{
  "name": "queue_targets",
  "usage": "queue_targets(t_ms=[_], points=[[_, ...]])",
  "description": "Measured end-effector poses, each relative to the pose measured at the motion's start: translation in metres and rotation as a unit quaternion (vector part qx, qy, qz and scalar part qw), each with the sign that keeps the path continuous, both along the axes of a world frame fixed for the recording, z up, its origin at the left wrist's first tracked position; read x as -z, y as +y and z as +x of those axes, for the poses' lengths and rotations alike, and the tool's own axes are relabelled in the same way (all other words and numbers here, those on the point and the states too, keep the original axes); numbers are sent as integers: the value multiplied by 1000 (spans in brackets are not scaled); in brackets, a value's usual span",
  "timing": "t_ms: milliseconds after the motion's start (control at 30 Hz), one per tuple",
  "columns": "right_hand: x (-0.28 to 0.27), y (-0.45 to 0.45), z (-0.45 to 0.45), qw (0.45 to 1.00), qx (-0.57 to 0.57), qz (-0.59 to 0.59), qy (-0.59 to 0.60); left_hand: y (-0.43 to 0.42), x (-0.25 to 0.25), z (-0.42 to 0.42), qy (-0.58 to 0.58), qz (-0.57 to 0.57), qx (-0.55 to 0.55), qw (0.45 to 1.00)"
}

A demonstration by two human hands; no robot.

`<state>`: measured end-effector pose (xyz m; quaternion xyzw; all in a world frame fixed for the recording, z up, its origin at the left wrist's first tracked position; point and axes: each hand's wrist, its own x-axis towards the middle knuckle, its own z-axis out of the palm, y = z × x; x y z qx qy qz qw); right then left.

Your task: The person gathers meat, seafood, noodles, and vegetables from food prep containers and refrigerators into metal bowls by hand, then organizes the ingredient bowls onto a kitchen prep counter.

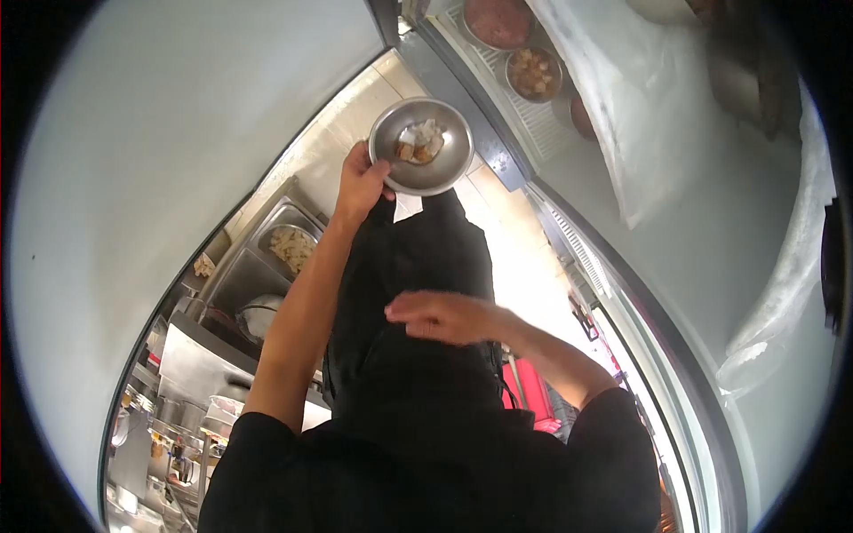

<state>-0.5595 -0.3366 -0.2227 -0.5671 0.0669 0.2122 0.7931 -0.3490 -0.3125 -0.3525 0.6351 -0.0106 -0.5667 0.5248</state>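
My left hand [362, 184] grips the left rim of a round metal bowl [385, 160], its thumb over the edge and its fingers underneath. A small amount of pale and brown food pieces [422, 142] lies in the bottom of the bowl; I cannot tell what kind. In front of my dark clothing, my right hand [440, 317] hovers with its fingers stretched out and a little blurred. It holds nothing and is well apart from the bowl.
A pale door panel [178, 115] fills the left side. On the right, a refrigerator's wire shelf [542, 124] carries a bowl of brownish chunks [533, 75], raw meat [499, 19] and a plastic bag [635, 107]. Left of my legs is a metal counter holding a pan of pale pieces [291, 246].
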Motion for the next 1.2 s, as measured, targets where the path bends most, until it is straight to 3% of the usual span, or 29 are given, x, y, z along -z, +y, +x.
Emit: queue_targets(t_ms=[200,467,567,633,700,767,800,833,867,933,1000,1067,1133,1167,1200], points=[[-11,22,-12,999,-16,30,-16,26,-22,10,2,45,6,999],[-10,16,-3,998,-21,59,-5,36,-17,3,64,0,-23,998],[-3,16,0,996,30,85,19,30,-20,3,72,-5,-30,997],[-9,-44,27,992,2,7,124,24,-23,3,66,-4,-26,997],[39,-102,32,950,160,-220,154,19,-24,4,51,2,-16,999],[132,-183,26,824,344,-433,124,14,-18,6,31,5,-20,999],[102,-224,66,740,398,-525,136,12,-14,5,21,7,-22,1000],[127,-262,76,692,359,-606,157,10,-13,6,19,3,-22,1000],[166,-295,88,619,352,-696,96,7,-11,7,16,-2,-21,1000],[171,-310,105,587,325,-739,56,2,-13,10,7,-3,-14,1000],[98,-298,146,682,293,-663,101,-7,-22,14,-4,0,-1,1000],[132,-301,137,642,279,-713,24,-9,-28,15,-8,-1,2,1000],[175,-296,125,577,314,-750,72,-14,-35,14,-10,-10,5,1000],[123,-267,133,605,335,-708,144,-14,-40,14,-12,-11,4,1000],[79,-248,125,621,338,-699,106,-14,-44,14,-14,-9,3,1000]])
